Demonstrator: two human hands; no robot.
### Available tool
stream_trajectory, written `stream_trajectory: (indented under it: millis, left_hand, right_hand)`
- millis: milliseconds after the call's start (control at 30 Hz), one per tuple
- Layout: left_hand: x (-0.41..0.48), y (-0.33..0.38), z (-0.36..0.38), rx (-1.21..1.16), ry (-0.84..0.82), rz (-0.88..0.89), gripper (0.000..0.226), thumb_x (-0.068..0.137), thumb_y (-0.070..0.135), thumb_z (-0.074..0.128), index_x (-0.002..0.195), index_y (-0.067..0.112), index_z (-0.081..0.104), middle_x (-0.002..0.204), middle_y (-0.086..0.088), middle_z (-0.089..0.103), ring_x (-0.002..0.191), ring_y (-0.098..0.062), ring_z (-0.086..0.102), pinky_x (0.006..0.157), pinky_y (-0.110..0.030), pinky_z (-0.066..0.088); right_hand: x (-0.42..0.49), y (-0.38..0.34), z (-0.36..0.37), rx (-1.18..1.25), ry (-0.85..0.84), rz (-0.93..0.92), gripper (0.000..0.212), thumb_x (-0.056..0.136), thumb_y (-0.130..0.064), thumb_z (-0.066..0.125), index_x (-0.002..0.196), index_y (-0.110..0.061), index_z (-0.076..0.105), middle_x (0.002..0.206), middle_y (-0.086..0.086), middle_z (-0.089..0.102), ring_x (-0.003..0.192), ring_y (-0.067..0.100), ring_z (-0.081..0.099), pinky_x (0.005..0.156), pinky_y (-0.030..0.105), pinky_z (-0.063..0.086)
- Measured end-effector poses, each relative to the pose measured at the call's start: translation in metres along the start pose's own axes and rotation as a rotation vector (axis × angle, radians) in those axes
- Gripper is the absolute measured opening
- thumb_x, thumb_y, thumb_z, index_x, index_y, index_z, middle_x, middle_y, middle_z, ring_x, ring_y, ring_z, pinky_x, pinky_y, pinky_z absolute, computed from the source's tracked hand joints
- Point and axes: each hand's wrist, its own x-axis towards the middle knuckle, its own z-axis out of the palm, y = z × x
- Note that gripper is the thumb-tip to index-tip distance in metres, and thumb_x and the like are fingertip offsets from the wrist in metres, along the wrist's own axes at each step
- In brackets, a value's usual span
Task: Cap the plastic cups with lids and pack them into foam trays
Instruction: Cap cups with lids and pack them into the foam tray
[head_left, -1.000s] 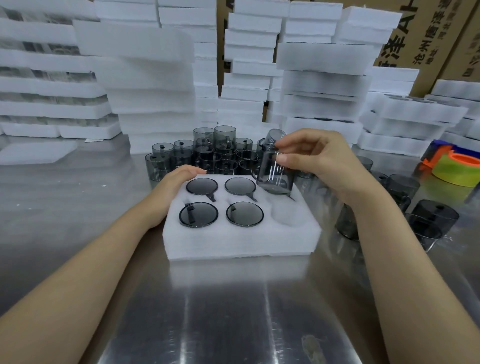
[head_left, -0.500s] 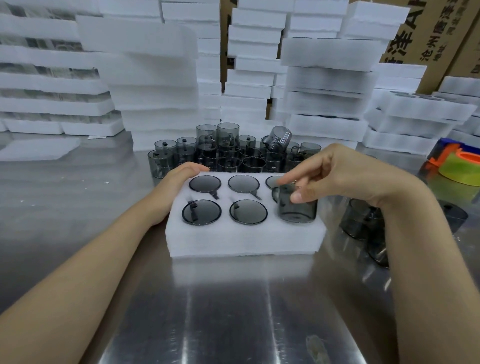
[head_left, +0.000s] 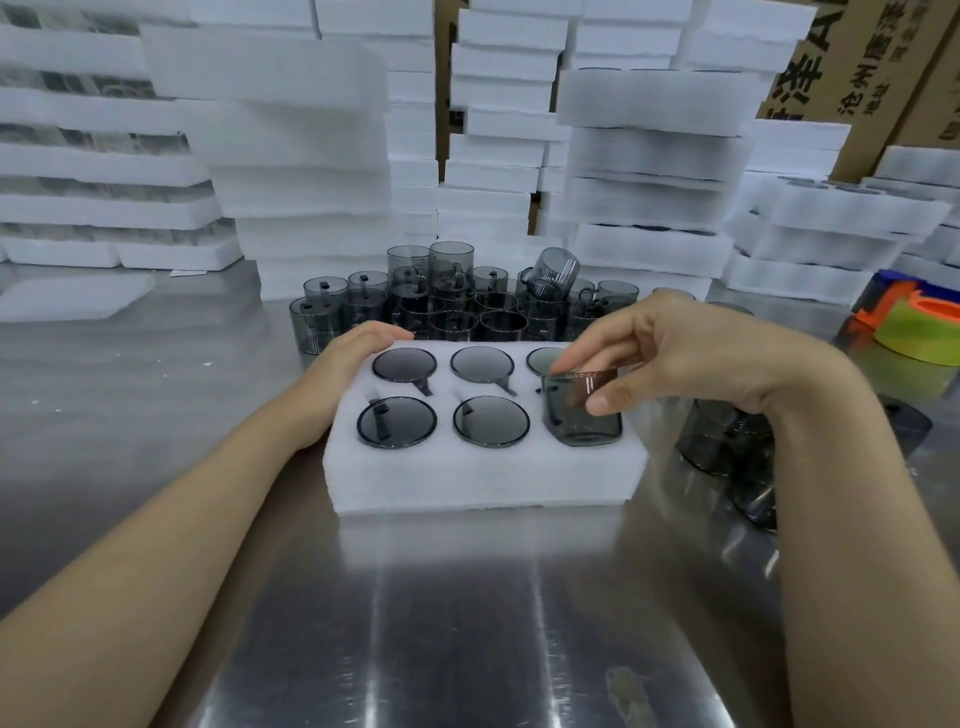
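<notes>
Tray: one foam tray (head_left: 483, 483) is set on the metal table (head_left: 467, 623) at the centre of the frame; six round pockets are counted, in two rows of three.
Seated cups: five seated cups (head_left: 491, 420) are sunk flush in the foam, three in the upper row and two in the lower; the upper right one is partly hidden behind the fingers.
Sixth cup: one dark clear cup (head_left: 571, 421) stands in the lower right pocket, most of its wall raised above the foam.
Right hand: the right hand (head_left: 675, 358) is closed on that cup, its rim pinched between forefinger and thumb.
Left hand: the left hand (head_left: 353, 358) is rested on the tray's upper left corner, fingers relaxed on the foam, nothing grasped.
Loose cups: a crowd of loose cups (head_left: 452, 306) is packed just behind the tray, too overlapped to be counted; one tilted cup (head_left: 556, 270) lies on top.
Side cups: several side cups (head_left: 722, 441) are seen right of the tray, largely blocked by the right forearm.
Background: foam stacks (head_left: 291, 156) fill the upper frame, cardboard boxes (head_left: 857, 62) the upper right.
Right edge: a yellow-green tape roll (head_left: 919, 332) is seen.
</notes>
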Motion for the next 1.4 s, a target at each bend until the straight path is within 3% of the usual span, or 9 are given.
stream_trajectory:
  millis: [133,400,567,667,800,967,1100,1300,1400]
  left_hand:
    - [0.002,0.001,0.001,-0.009,0.009,0.038,0.048,0.056,0.063,0.074,0.097,0.036,0.073,0.109,0.004,0.070,0.111,-0.023,0.061,0.102,-0.047,0.044]
    - [0.001,0.009,0.009,0.006,0.064,0.053,0.032,0.063,0.048,0.060,0.087,0.035,0.075,0.109,0.001,0.067,0.107,-0.021,0.061,0.106,-0.047,0.039]
    - [-0.001,0.010,0.010,-0.001,0.063,0.048,0.032,0.062,0.047,0.060,0.087,0.034,0.076,0.108,0.000,0.068,0.105,-0.020,0.062,0.105,-0.049,0.040]
    - [-0.003,0.012,0.011,-0.005,0.071,0.041,0.027,0.066,0.042,0.060,0.086,0.034,0.076,0.110,-0.003,0.066,0.107,-0.023,0.061,0.106,-0.051,0.039]
    - [-0.003,0.012,0.011,-0.010,0.076,0.033,0.024,0.075,0.035,0.055,0.086,0.034,0.076,0.111,-0.004,0.067,0.108,-0.024,0.061,0.106,-0.050,0.039]
    - [-0.004,0.013,0.013,-0.014,0.082,0.039,0.024,0.075,0.034,0.054,0.083,0.035,0.076,0.102,0.002,0.069,0.101,-0.020,0.062,0.100,-0.044,0.043]
    - [-0.005,0.014,0.013,-0.023,0.078,0.038,0.023,0.074,0.035,0.054,0.083,0.034,0.076,0.102,0.000,0.068,0.099,-0.021,0.062,0.096,-0.044,0.043]
    - [-0.005,0.013,0.011,-0.010,0.066,0.038,0.028,0.064,0.044,0.060,0.086,0.034,0.075,0.102,0.001,0.069,0.101,-0.021,0.062,0.100,-0.048,0.042]
    - [-0.006,0.013,0.011,-0.007,0.066,0.038,0.030,0.062,0.047,0.060,0.085,0.035,0.075,0.103,0.001,0.069,0.103,-0.023,0.061,0.102,-0.049,0.041]
  right_hand:
    - [-0.001,-0.001,0.003,-0.054,0.051,-0.035,0.033,0.066,-0.003,0.083,0.085,-0.030,0.077,0.083,-0.002,0.076,0.079,0.005,0.071,0.070,0.008,0.048]
    - [0.001,-0.001,0.006,-0.083,-0.005,-0.009,0.029,0.065,-0.008,0.084,0.085,-0.027,0.077,0.084,0.000,0.076,0.082,0.009,0.071,0.083,0.016,0.052]
    - [-0.001,-0.001,0.003,-0.016,-0.015,-0.015,0.019,0.063,-0.039,0.077,0.078,-0.026,0.077,0.081,-0.005,0.075,0.080,0.003,0.068,0.075,0.013,0.049]
    - [-0.003,0.004,0.000,0.064,-0.043,0.012,0.019,0.061,-0.027,0.079,0.079,-0.021,0.077,0.090,0.006,0.075,0.086,0.012,0.069,0.079,0.015,0.051]
    - [-0.003,0.005,0.001,-0.010,-0.025,0.027,0.016,0.070,-0.007,0.081,0.075,-0.021,0.075,0.089,0.005,0.075,0.086,0.013,0.069,0.078,0.017,0.052]
    - [-0.001,-0.001,0.004,-0.185,0.054,0.003,0.015,0.067,-0.015,0.083,0.073,-0.024,0.073,0.085,-0.005,0.071,0.089,0.013,0.066,0.088,0.032,0.046]
    - [-0.003,-0.004,0.004,-0.185,0.023,-0.013,0.015,0.064,-0.016,0.085,0.069,-0.023,0.072,0.074,-0.008,0.063,0.070,0.003,0.057,0.069,0.018,0.039]
    - [0.000,0.002,0.006,-0.314,-0.104,0.138,0.018,0.061,-0.020,0.088,0.062,-0.030,0.072,0.075,-0.004,0.069,0.073,0.004,0.061,0.077,0.023,0.043]
    - [0.001,0.001,0.008,-0.157,-0.122,0.109,0.013,0.061,-0.034,0.083,0.071,-0.029,0.078,0.078,-0.005,0.073,0.076,0.002,0.065,0.074,0.016,0.046]
